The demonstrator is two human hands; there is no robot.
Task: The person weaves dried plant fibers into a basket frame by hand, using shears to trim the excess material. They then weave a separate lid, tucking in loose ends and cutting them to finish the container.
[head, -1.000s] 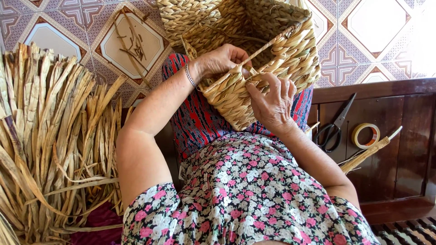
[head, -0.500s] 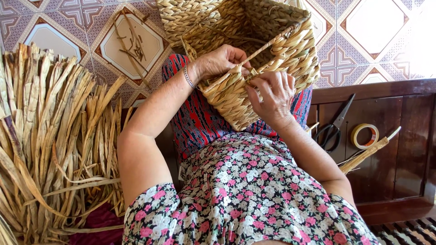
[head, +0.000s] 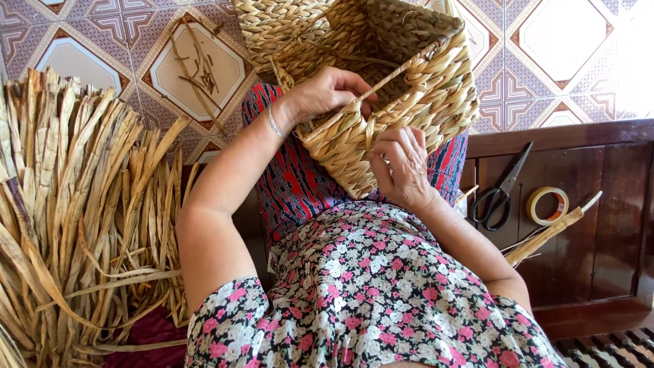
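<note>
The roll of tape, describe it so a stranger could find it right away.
Start at the dark wooden bench on the right. On it, beside the black-handled scissors, lies the roll of tape. It is the only round, yellowish ring there.

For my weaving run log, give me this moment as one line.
left hand: grips basket rim | right hand: on woven basket wall | beside: scissors, tape roll, dried leaves

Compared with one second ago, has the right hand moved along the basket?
Yes, slightly. The right hand has slid down the woven basket wall, nearer the lap, judged against the scissors lying fixed on the wooden bench.
</note>
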